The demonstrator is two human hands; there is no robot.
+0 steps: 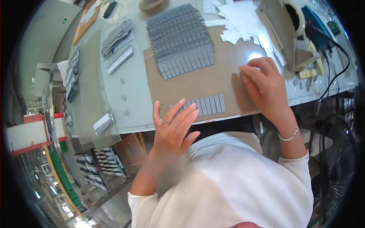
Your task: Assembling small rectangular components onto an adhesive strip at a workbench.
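Observation:
My left hand (173, 129), with a ring on one finger, hovers at the near edge of the table with its fingers spread and nothing in them. Its fingertips partly cover a short row of flat grey strips (211, 105) lying side by side on a brown cardboard sheet (224, 81). To the right, my right hand (266, 85) is raised over the cardboard's right side. Its fingers are bent, the thumb stands apart from the index finger, and I see nothing held. Beyond both hands, a large batch of grey strips (180, 38) lies in overlapping rows on the cardboard.
White paper pieces (241, 21) lie scattered at the back. A cream-coloured machine (298, 38) and a black cable (345, 62) occupy the right side. At left are a glass sheet (89, 76), more grey strips (117, 37) and small grey pieces (123, 98). A fan (336, 159) stands at lower right.

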